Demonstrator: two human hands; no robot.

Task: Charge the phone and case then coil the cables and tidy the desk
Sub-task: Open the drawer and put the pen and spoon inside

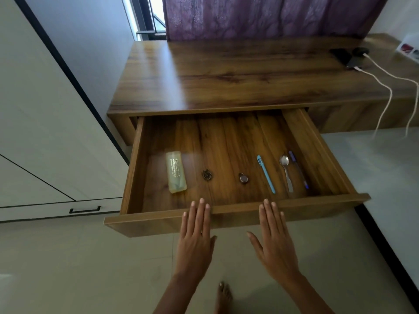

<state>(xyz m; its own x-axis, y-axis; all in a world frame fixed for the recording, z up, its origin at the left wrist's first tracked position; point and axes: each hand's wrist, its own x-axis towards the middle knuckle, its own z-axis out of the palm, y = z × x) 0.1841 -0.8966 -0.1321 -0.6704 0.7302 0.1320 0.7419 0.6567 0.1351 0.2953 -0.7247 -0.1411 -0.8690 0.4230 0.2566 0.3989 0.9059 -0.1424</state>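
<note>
**Charging set up; coiling, tidying left**

Phone and dark rounded case lie far right on the counter, a white cable plugged into each, hanging loose over the edge, uncoiled. Glossy wood-grain drawer stands out: slim blue pen, metal spoon, translucent pouch. Left grip and right grip flat, fingers straight, tips at the drawer front, holding nothing

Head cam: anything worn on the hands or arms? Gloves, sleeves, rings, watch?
Nothing worn. Left hand and right hand are bare: no gloves, rings, watch or bands visible. Both forearms are bare to the frame edge, no sleeves in view.
</note>
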